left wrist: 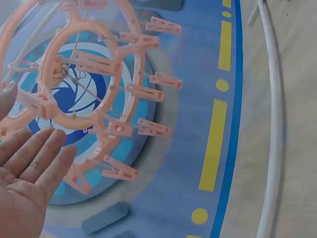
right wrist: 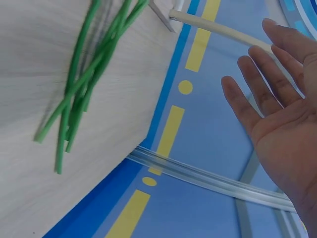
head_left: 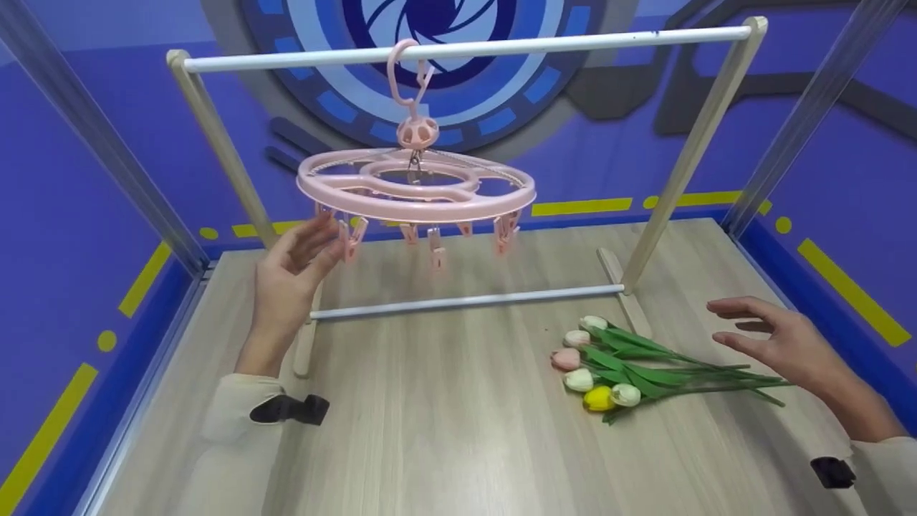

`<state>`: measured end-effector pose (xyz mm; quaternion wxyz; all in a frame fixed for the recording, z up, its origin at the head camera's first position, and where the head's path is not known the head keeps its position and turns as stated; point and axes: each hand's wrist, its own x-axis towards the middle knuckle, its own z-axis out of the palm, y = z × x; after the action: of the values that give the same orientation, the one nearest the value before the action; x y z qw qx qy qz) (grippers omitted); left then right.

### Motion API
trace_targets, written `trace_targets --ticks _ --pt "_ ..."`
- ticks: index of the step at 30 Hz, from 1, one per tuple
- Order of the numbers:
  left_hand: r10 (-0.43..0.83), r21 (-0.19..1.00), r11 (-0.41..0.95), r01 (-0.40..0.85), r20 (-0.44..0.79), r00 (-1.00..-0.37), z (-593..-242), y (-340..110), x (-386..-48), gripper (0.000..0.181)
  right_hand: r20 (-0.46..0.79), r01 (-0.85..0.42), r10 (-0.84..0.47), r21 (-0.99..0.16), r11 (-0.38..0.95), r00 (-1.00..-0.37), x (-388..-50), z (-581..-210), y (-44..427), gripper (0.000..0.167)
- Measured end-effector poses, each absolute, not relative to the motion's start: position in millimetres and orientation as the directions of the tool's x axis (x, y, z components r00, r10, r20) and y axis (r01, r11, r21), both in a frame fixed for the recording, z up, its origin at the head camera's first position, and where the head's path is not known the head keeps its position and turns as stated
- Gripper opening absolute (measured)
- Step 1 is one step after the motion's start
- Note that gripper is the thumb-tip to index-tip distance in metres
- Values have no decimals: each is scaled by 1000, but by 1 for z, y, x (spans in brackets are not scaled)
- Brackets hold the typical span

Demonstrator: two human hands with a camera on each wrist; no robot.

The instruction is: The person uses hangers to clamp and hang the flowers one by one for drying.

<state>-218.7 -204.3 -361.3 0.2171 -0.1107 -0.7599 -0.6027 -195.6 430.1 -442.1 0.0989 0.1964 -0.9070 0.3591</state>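
A pink round clip hanger (head_left: 415, 208) hangs by its hook from the white top bar of a rack. Several pink clothespins (head_left: 438, 251) dangle under its ring. At the ring's left edge is my left hand (head_left: 294, 265), fingers slightly bent beside a clothespin; whether it touches is hard to tell. The left wrist view shows the left palm (left wrist: 29, 183) with extended fingers and nothing held. Over the stem ends of artificial tulips (head_left: 623, 365), my right hand (head_left: 781, 340) hovers with relaxed fingers and holds nothing. The tulips, white, pink and yellow, lie on the table.
The rack has wooden side posts (head_left: 680, 158), a white top bar (head_left: 573, 46) and a low white crossbar (head_left: 466, 301) near the table (head_left: 430, 430). Blue patterned panels (head_left: 86, 215) enclose the back and sides.
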Motion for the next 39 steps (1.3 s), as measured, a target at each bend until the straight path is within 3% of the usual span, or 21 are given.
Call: trace_targets --ticks 10,21,30,39 --pt "-119 909 172 379 401 -908 -361 -196 -220 48 240 -374 -287 -624 686 -927 -196 -466 431 33" --pt "-111 909 12 417 416 -903 -359 -188 -223 43 191 -335 -276 -584 739 -942 -198 -489 435 28" --pt "-107 905 77 419 425 -899 -364 -187 -222 39 164 -304 -258 -595 744 -952 -202 -507 434 23" --pt "-96 890 125 439 452 -887 -364 -186 -221 38 156 -314 -273 -515 797 -949 -206 -517 435 16"
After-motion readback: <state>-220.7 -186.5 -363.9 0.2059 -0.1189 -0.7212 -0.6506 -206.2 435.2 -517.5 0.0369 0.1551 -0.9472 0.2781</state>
